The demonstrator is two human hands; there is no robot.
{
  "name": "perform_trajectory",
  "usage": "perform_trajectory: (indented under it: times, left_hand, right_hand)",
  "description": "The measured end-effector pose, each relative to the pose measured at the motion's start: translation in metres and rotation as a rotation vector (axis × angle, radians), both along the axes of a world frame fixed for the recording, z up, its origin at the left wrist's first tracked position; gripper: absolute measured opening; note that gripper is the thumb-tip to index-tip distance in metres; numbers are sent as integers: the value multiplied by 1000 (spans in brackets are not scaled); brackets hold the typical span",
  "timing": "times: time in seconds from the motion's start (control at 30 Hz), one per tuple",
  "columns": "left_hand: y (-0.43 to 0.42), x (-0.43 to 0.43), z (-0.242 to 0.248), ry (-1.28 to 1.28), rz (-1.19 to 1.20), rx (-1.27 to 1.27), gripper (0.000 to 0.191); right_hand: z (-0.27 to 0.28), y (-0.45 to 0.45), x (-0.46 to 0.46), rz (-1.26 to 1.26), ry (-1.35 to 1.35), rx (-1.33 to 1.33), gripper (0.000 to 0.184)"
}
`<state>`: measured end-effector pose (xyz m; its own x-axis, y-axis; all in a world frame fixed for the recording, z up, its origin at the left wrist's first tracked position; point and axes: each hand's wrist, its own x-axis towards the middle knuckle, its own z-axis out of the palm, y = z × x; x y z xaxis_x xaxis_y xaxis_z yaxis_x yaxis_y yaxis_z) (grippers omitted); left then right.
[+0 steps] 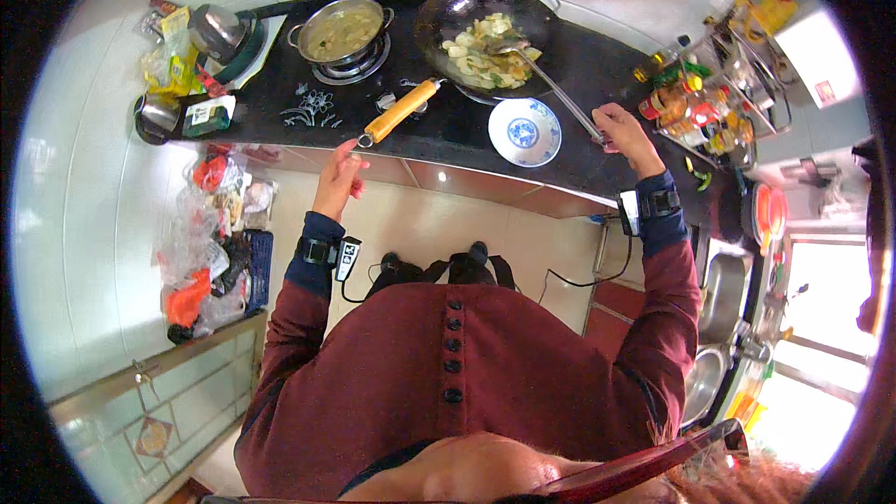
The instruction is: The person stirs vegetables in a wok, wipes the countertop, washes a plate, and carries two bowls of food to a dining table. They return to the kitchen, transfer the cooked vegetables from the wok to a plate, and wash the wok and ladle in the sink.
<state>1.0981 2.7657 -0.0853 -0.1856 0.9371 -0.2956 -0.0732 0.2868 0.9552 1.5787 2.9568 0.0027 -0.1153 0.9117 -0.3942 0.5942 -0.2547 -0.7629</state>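
Observation:
My right hand is closed around the end of a long-handled metal ladle, whose head rests among the sliced food in a black wok. Below the wok, a white bowl with blue decoration stands on the black counter. The wok's wooden handle points toward me. Close to its ring end is my left hand, with its fingers partly bent and apart; it does not grip the handle.
A two-handled pot of soupy food sits on the left burner. Bottles crowd a metal rack at the right. Lidded pots and packets stand at the counter's left end. Metal sinks lie at the far right.

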Motion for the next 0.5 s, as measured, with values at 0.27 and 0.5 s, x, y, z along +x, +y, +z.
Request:
perform_trajectory:
  times: [0.27, 0.5]
  left_hand:
    - [31, 18, -3, 34, 72, 9, 52]
    - [44, 21, 2, -117, 2, 68, 44]
  right_hand:
    - [0, 22, -36, -147, 439, -518, 32]
    - [106, 62, -25, 372, -61, -168, 12]
